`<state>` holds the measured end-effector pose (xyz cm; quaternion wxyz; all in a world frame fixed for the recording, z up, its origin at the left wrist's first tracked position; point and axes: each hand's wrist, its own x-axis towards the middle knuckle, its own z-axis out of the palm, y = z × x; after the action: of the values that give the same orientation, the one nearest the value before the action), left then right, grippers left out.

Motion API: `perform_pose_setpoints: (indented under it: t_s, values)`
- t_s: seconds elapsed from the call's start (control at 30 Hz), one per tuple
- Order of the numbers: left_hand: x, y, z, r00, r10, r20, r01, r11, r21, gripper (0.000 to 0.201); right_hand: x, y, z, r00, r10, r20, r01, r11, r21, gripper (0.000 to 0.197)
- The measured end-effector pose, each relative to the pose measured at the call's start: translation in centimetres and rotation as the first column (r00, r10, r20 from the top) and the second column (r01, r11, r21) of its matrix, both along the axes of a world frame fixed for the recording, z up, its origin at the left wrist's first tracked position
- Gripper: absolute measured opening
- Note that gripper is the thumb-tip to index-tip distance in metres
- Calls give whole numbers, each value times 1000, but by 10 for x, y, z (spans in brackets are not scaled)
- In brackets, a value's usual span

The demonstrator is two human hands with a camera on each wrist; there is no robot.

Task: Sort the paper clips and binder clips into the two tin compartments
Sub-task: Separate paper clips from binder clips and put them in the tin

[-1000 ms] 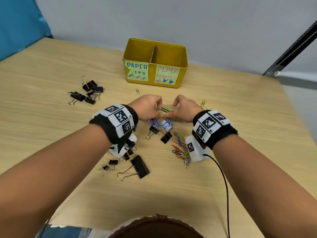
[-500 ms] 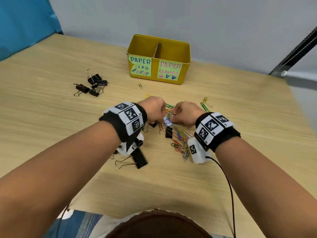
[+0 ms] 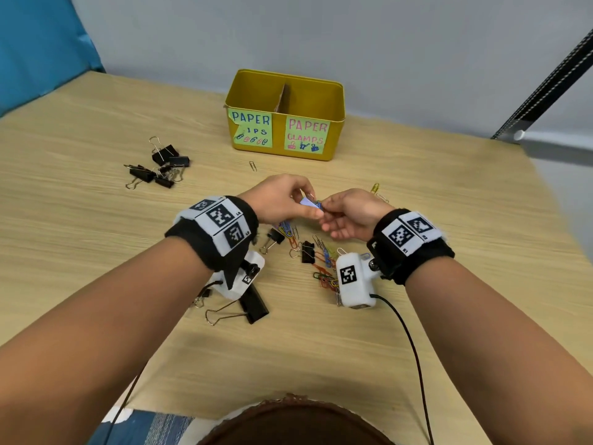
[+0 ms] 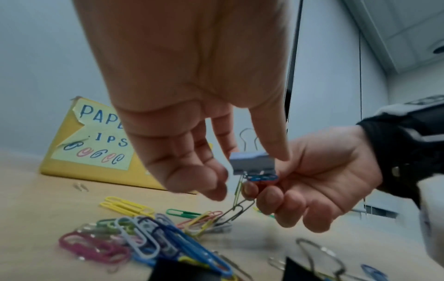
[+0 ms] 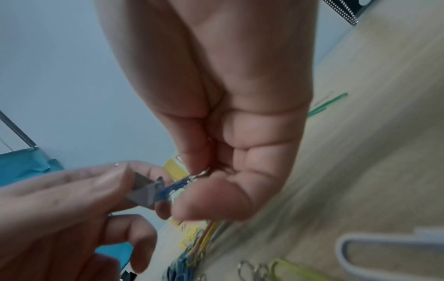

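Fingers (image 4: 276,140) of the left hand (image 3: 279,200) pinch a silver binder clip (image 4: 251,163); right hand (image 3: 353,215) pinches its paper clips (image 4: 261,178).

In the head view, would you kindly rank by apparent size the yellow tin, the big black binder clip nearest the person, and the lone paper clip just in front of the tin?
Largest to smallest, as seen in the head view:
1. yellow tin
2. big black binder clip, though it lies nearer the camera, which flatters it
3. lone paper clip
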<state>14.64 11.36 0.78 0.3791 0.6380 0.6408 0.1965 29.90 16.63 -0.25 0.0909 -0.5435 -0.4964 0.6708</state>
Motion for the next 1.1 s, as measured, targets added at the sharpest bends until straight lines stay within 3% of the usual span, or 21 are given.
perform_pose_setpoints:
  t_s: [0.1, 0.23, 0.37, 0.57, 0.67, 0.87, 1.0, 1.1]
  values:
    - [-2, 3, 2, 999, 41, 25, -41, 999, -18, 30, -6, -2, -2, 994, -66, -91, 63, 997, -35, 19]
    - [-8, 5, 6, 997, 68, 20, -68, 998, 3, 39, -7, 2, -3, 961, -115, -252, 111, 993, -33, 7]
    - [-14, 4, 7, 997, 72, 32, -73, 996, 47, 40, -6, 3, -4, 969, -48, -241, 52, 999, 11, 15]
    - [-13, -1, 10, 999, 12, -47, -9, 998, 60, 40, -11, -3, -2, 970, -36, -242, 46, 998, 35, 9]
    - [-9, 0, 13, 998, 11, -66, -6, 997, 80, 38, -17, -7, -2, 976, -47, -215, 77, 988, 131, 16]
    - [-25, 1, 11, 993, 59, -106, -61, 998, -8, 29, -9, 3, -4, 945, -278, -174, 321, 893, 316, 20]
    - [-38, -6, 13, 997, 22, -80, -32, 990, -135, 11, -5, 4, -4, 976, -219, -4, 189, 834, 518, 24]
    - [-48, -17, 15, 985, -107, -135, 62, 952, -301, 5, -3, 2, -1, 980, -182, 80, 99, 797, 596, 17]
